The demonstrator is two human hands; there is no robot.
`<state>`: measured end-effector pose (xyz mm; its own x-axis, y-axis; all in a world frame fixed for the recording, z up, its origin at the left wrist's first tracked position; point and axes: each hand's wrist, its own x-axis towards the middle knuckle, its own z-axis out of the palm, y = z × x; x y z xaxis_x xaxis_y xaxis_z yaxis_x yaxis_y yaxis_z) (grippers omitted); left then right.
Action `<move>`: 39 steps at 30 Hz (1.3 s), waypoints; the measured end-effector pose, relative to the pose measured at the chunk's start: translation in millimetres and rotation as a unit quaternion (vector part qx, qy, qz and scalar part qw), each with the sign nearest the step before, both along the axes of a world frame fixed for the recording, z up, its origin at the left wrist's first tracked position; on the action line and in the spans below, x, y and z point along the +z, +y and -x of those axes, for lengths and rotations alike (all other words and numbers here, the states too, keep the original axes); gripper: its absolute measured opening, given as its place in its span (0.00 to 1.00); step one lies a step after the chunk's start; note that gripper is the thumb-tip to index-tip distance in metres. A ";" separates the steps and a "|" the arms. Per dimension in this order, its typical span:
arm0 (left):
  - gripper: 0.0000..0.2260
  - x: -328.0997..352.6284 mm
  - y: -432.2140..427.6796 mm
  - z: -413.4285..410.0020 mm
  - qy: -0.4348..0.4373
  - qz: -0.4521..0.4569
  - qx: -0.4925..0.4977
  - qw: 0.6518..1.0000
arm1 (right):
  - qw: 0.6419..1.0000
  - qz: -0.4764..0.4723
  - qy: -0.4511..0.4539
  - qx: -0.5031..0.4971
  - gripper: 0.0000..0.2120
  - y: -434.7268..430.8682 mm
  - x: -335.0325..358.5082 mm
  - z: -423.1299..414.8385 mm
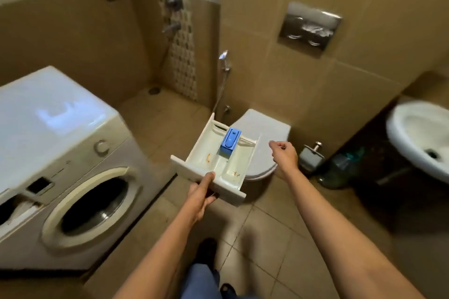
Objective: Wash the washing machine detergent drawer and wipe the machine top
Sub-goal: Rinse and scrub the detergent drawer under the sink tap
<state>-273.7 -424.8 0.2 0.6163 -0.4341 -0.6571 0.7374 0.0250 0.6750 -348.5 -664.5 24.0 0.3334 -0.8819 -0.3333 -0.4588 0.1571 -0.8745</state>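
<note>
Partly hidden, your left hand (199, 199) grips the detergent drawer (206, 150); your right hand (285, 154) hangs loose over the toilet (267, 126).

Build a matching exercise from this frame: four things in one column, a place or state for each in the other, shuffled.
Column A
1. detergent drawer
2. blue insert
3. sink
4. right hand

Column B
a. white, at the right edge of the view
b. out of the machine, gripped at its front panel by the left hand
c. holding nothing, in the air to the right of the drawer
d. sitting in the drawer's middle compartment

Pairs: 1-b, 2-d, 3-a, 4-c
</note>
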 end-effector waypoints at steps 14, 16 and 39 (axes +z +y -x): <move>0.23 15.4 -303.4 30.2 -0.019 0.028 -0.324 0.946 | 0.957 0.004 -0.005 -0.289 0.13 -208.8 4.4 164.6; 0.23 14.2 -340.8 37.3 -0.028 0.021 -0.365 0.930 | 0.949 -0.003 0.002 -0.314 0.14 -228.4 -0.9 184.7; 0.25 25.5 -647.0 186.9 -0.079 -0.019 -0.611 0.788 | 0.885 -0.018 -0.041 -0.463 0.09 -410.9 -4.1 382.6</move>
